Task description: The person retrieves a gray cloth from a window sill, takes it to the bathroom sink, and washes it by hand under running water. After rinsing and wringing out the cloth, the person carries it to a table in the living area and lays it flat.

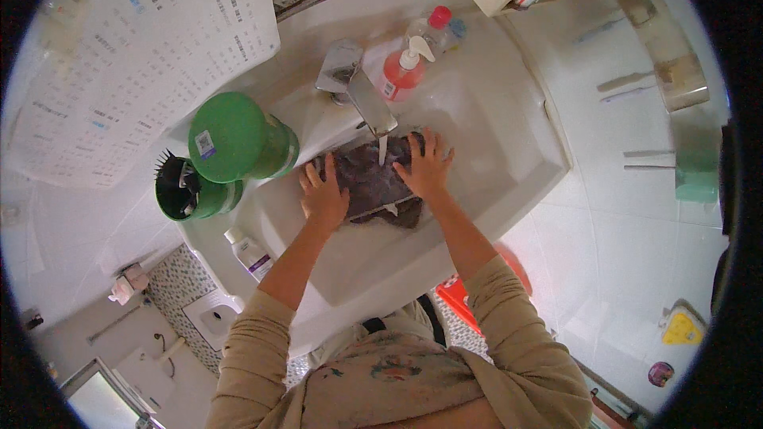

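Observation:
A dark wet cloth lies spread in the white sink basin, with a folded corner at its lower edge. Water runs onto its middle from the metal faucet. My left hand presses on the cloth's left end, fingers spread. On its right end rests my right hand, also with spread fingers. Behind the faucet stand a pink pump bottle and a clear bottle with a red cap.
Two green canisters, one lidded and one open with brushes, stand at the sink's left. A white bottle lies on the left rim. A printed sheet hangs upper left. Toothbrushes and cups are on the right wall.

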The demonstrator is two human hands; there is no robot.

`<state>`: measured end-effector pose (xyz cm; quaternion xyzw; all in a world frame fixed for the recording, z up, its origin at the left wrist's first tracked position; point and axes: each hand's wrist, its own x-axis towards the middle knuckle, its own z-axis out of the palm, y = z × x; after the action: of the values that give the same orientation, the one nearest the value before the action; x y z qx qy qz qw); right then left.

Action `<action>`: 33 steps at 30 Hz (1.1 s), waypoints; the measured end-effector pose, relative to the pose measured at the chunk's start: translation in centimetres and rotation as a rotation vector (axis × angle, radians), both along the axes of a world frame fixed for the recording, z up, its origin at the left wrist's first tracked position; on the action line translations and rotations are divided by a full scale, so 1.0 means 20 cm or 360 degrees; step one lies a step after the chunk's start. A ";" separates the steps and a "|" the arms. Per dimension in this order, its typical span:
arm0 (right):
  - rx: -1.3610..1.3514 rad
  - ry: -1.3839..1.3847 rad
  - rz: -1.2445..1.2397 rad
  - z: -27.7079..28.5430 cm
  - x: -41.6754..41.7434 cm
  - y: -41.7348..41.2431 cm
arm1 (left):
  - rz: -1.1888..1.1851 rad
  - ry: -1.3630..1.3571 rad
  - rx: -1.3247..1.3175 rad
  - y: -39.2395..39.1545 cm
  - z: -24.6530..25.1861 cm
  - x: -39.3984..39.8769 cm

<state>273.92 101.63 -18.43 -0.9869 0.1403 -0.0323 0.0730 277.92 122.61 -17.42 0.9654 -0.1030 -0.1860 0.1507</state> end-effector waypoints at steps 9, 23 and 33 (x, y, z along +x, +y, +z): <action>-0.0047 0.0232 0.0372 -0.21 -0.10 0.13 | -0.0564 -0.0195 0.0209 0.00 -0.20 -0.11; 0.0226 0.0601 0.0813 -0.03 -0.22 -0.21 | -0.1065 -0.0125 0.0216 0.23 -0.27 -0.09; 0.1080 0.0755 0.0655 -0.10 -0.30 -0.49 | -0.0729 0.0636 -0.0371 0.27 0.04 0.04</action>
<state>267.84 91.73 -20.35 -0.8946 -0.0430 0.2574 0.3626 278.70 128.05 -16.56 0.8377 -0.3066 -0.3879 0.2318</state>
